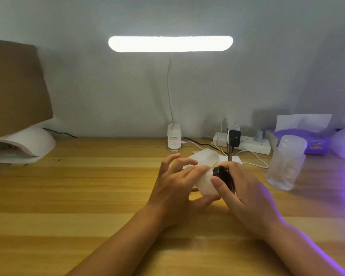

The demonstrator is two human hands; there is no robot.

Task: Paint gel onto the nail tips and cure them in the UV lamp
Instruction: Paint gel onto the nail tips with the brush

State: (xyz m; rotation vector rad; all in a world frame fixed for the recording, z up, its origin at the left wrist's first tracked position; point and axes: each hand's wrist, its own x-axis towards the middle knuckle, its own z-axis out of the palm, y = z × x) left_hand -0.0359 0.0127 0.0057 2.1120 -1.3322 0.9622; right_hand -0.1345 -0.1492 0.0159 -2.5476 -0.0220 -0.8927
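Holding frosted white bottle (207,185) — left hand (172,189) curled round, right hand (247,196) pinching dark cap (224,176)

A lit desk lamp (170,43) rises from a white clip base (174,140) at the rear edge of the table (88,186). A white power strip (253,146) carries a black adapter (234,139). A purple tissue box (315,142) sits behind a clear plastic bottle (287,162). A cardboard box (14,86) stands far left.

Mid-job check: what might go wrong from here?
The gel bottle is tilted between the left hand and the right hand, which grips its dark cap; opened so, gel may spill on the table. The clear bottle stands near the power strip; a knock could tip it.
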